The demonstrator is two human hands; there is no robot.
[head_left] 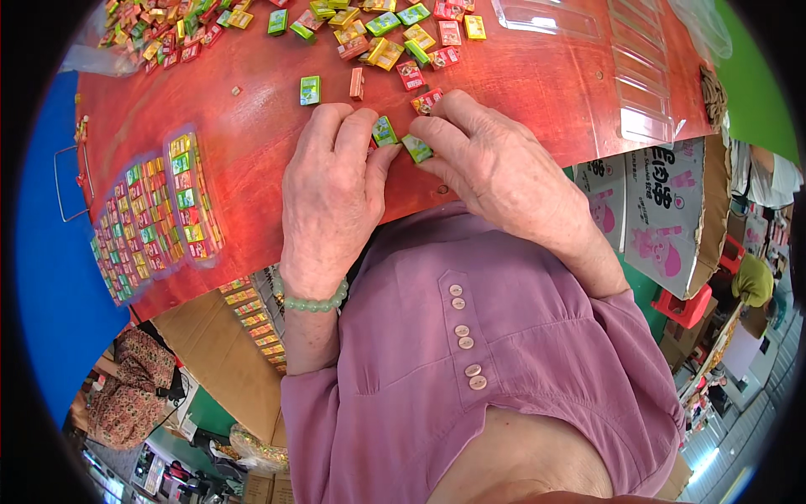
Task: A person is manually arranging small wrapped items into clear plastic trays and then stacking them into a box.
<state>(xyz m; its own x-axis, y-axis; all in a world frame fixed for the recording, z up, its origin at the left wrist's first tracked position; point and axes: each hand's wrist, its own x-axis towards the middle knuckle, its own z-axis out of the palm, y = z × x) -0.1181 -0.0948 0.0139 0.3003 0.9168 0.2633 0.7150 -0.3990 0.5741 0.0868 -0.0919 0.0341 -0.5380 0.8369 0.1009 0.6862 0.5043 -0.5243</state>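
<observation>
My left hand [332,181] is over the red table [252,109], its thumb and forefinger pinched on a small green box [384,131]. A bit of red shows beneath those fingers; what it belongs to is hidden. A second small green box [417,149] sits between the thumb and fingers of my right hand [504,172], apart from the first. Just beyond the right fingertips lies a red box [426,102], partly covered by them. Farther out, a green box [310,90] and an orange-red box standing on end [358,83] are within short reach of both hands.
Loose small boxes [382,42] in several colours spread along the far side, with a bigger heap [176,29] at far left. Filled trays of boxes [193,202] lie left. Transparent plastic trays [642,67] lie far right. Cartons [663,210] stand beside the table's right edge.
</observation>
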